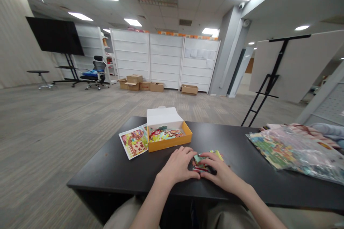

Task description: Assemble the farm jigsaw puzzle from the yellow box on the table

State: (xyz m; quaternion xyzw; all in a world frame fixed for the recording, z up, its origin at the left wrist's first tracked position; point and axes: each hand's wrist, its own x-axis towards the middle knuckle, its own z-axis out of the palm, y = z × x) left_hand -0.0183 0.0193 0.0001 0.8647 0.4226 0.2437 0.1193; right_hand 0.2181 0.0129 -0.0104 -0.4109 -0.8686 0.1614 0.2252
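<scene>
A small cluster of joined-looking jigsaw puzzle pieces (200,169), green, red and white, lies flat on the black table near its front edge. My left hand (180,162) curves around the left side of the pieces, with thumb and fingers against their edge. From the right, my right hand (219,171) bends over the same pieces, its fingertips on their top and its thumb at the near edge. Part of the cluster is hidden under my fingers. More yellow-green puzzle pieces (217,154) show just beyond my right hand.
Behind my hands stands an open yellow box (169,145) of loose puzzle pieces, its white lid raised. A farm picture sheet (134,142) lies left of it on the black table (113,171). Plastic-bagged printed items (292,150) and folded cloth (311,130) occupy the right end.
</scene>
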